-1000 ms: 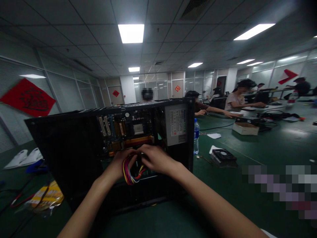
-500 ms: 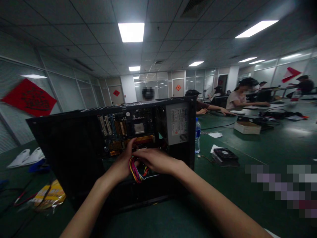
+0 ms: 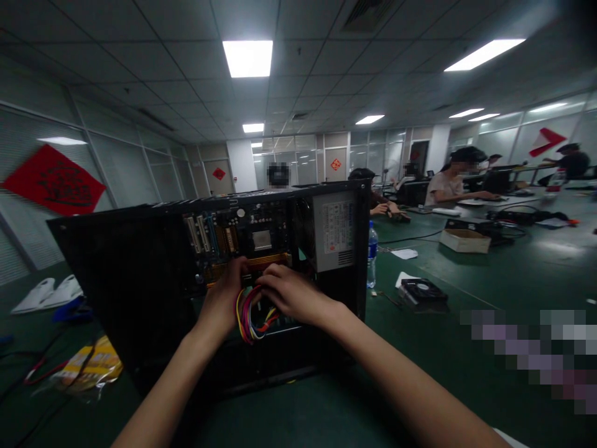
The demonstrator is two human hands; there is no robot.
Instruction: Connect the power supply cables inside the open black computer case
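Black metal computer case [image 3: 140, 274] stands open at centre frame on a green surface [image 3: 466, 361]. Two bare hands reach inside: the left hand [image 3: 224, 302] and the right hand [image 3: 289, 295] both pinch one bundle of red, yellow and purple wires [image 3: 247, 314] below the green motherboard [image 3: 237, 239]. One clear plastic water bottle [image 3: 370, 255] stands right of the case.

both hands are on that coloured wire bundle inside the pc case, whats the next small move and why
Probably ease the coloured wire bundle up toward the motherboard. Left hand and right hand meet just below the board's lower edge, and the wires loop slack beneath them. Whether a plug is already seated is hidden.
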